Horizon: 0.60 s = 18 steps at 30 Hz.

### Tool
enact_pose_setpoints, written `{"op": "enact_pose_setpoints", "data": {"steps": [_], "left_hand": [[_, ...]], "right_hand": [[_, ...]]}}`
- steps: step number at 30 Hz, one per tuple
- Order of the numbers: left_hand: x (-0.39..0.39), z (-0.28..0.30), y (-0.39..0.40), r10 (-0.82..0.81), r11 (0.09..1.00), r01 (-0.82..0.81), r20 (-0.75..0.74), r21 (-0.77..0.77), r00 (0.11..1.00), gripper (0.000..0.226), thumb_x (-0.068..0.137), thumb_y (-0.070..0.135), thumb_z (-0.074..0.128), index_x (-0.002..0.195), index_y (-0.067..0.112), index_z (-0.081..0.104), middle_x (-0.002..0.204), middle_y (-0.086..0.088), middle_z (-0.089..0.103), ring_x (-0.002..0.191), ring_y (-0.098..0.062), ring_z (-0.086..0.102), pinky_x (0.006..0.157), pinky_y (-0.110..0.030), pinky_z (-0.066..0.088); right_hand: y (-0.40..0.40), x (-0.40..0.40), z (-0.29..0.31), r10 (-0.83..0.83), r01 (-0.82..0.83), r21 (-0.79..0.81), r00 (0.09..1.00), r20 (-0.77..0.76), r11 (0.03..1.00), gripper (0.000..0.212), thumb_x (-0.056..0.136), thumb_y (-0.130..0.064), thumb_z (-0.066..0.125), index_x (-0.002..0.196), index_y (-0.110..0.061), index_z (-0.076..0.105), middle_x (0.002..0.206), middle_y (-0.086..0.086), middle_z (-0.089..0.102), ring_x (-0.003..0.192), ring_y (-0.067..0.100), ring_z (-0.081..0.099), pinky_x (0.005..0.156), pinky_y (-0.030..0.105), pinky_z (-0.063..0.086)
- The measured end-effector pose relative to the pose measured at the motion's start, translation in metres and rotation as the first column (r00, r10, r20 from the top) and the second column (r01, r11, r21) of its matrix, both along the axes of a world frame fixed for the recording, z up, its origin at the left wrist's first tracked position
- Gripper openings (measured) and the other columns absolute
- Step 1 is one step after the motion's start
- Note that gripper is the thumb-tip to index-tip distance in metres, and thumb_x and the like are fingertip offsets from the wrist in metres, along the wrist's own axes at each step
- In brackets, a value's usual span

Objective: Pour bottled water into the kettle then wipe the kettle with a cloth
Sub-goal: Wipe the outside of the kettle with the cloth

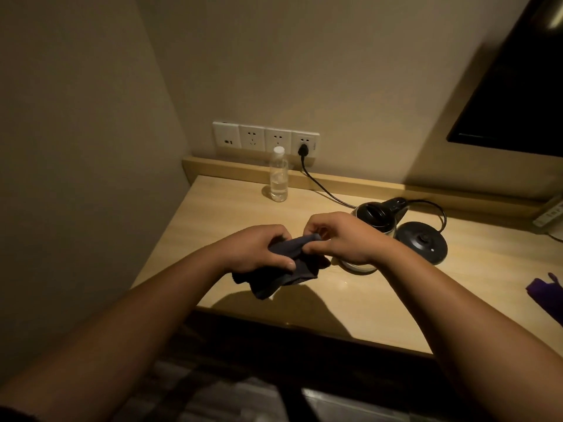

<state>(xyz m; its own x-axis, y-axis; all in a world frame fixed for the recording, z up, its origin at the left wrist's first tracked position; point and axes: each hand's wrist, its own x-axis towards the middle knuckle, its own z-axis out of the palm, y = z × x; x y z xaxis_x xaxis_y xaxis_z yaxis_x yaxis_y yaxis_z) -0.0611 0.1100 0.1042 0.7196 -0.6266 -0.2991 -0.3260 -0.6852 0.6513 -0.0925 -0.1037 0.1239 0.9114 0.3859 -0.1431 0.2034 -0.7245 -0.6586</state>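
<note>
Partly, your right hand (341,239) is hiding the kettle (376,219): only its dark open top, handle and a pale sliver of its base are showing behind your wrist. Dim light is making the dark cloth (286,274) hard to read. Your left hand (259,249) is gripping the cloth from above, fingers curled round it, while your right hand is pinching its upper end; the rest is hanging just over the worktop (380,306), near the front edge. The kettle is standing just behind your right grip, beside its round black stand (422,245). The water bottle (278,175) is standing upright, capped, well back near the wall sockets (265,138). A purple thing (545,292) is being cut off at the right edge.
</note>
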Motion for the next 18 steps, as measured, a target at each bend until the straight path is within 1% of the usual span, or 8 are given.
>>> {"op": "enact_pose_setpoints", "data": {"steps": [3, 5, 7, 11, 14, 15, 16, 18], "left_hand": [[-0.001, 0.000, 0.021, -0.030, 0.999, 0.030, 0.003, 0.017, 1.000, 0.024, 0.091, 0.029, 0.067, 0.114, 0.024, 0.059, 0.106, 0.005, 0.063, 0.096, -0.014, 0.062, 0.083, -0.036, 0.056], [-0.001, -0.001, 0.030, -0.012, 1.000, 0.012, 0.068, 0.002, 0.998, 0.020, 0.096, 0.024, 0.060, 0.116, 0.025, 0.062, 0.108, 0.008, 0.063, 0.100, -0.009, 0.060, 0.087, -0.034, 0.053], [0.001, 0.003, 0.034, 0.008, 1.000, -0.006, 0.139, -0.017, 0.990, 0.020, 0.099, 0.023, 0.055, 0.117, 0.025, 0.063, 0.107, 0.008, 0.064, 0.098, -0.008, 0.059, 0.086, -0.032, 0.052], [0.004, 0.015, 0.027, -0.023, 1.000, 0.017, 0.263, 0.025, 0.964, 0.017, 0.099, 0.021, 0.053, 0.112, 0.021, 0.063, 0.103, 0.004, 0.064, 0.091, -0.013, 0.059, 0.080, -0.036, 0.052], [0.005, 0.023, 0.019, -0.064, 0.996, 0.040, 0.349, 0.076, 0.935, 0.015, 0.098, 0.021, 0.051, 0.109, 0.020, 0.061, 0.104, 0.002, 0.060, 0.092, -0.015, 0.055, 0.079, -0.034, 0.049], [0.005, 0.024, 0.017, -0.079, 0.995, 0.050, 0.368, 0.087, 0.927, 0.014, 0.098, 0.022, 0.051, 0.109, 0.020, 0.060, 0.106, 0.002, 0.057, 0.093, -0.015, 0.054, 0.079, -0.033, 0.048], [0.005, 0.025, 0.015, -0.100, 0.993, 0.065, 0.386, 0.103, 0.917, 0.014, 0.098, 0.023, 0.051, 0.109, 0.020, 0.059, 0.108, 0.002, 0.054, 0.093, -0.015, 0.052, 0.079, -0.033, 0.047], [0.005, 0.026, 0.013, -0.150, 0.984, 0.093, 0.411, 0.155, 0.899, 0.015, 0.097, 0.023, 0.051, 0.110, 0.019, 0.059, 0.108, 0.001, 0.052, 0.092, -0.016, 0.052, 0.080, -0.034, 0.049]], "right_hand": [[-0.006, -0.004, 0.000, -0.042, 0.044, 0.070, 0.998, -0.038, 0.997, 0.008, 0.089, -0.029, 0.064, 0.096, -0.026, 0.061, 0.094, -0.004, 0.062, 0.088, 0.014, 0.062, 0.079, 0.036, 0.056], [-0.012, -0.005, -0.002, -0.083, 0.088, 0.103, 0.995, -0.051, 0.991, 0.007, 0.090, -0.027, 0.063, 0.095, -0.025, 0.060, 0.095, -0.002, 0.062, 0.090, 0.016, 0.062, 0.083, 0.039, 0.056], [-0.014, -0.006, -0.003, -0.115, 0.126, 0.118, 0.989, -0.092, 0.985, 0.007, 0.090, -0.026, 0.062, 0.096, -0.024, 0.059, 0.096, 0.002, 0.062, 0.090, 0.020, 0.062, 0.083, 0.042, 0.056], [-0.008, -0.006, -0.001, -0.104, 0.109, 0.020, 0.984, -0.146, 0.994, 0.019, 0.086, -0.022, 0.064, 0.102, -0.021, 0.054, 0.097, 0.004, 0.060, 0.092, 0.026, 0.061, 0.081, 0.042, 0.055], [0.005, -0.006, 0.003, -0.065, 0.057, -0.060, 0.988, -0.137, 0.997, 0.046, 0.087, -0.032, 0.066, 0.127, -0.025, 0.045, 0.107, -0.004, 0.057, 0.098, 0.018, 0.060, 0.085, 0.034, 0.055], [0.010, -0.007, 0.003, -0.059, 0.049, -0.089, 0.991, -0.118, 0.995, 0.050, 0.087, -0.037, 0.066, 0.131, -0.026, 0.044, 0.110, -0.004, 0.057, 0.100, 0.017, 0.059, 0.086, 0.032, 0.054], [0.015, -0.006, 0.001, -0.057, 0.048, -0.127, 0.996, -0.074, 0.991, 0.048, 0.087, -0.039, 0.066, 0.129, -0.026, 0.048, 0.111, -0.003, 0.059, 0.101, 0.017, 0.059, 0.086, 0.030, 0.053], [0.024, -0.006, -0.005, -0.042, 0.057, -0.240, 0.997, 0.067, 0.969, 0.031, 0.088, -0.036, 0.065, 0.115, -0.022, 0.058, 0.110, 0.000, 0.060, 0.100, 0.017, 0.056, 0.082, 0.030, 0.050]]}}
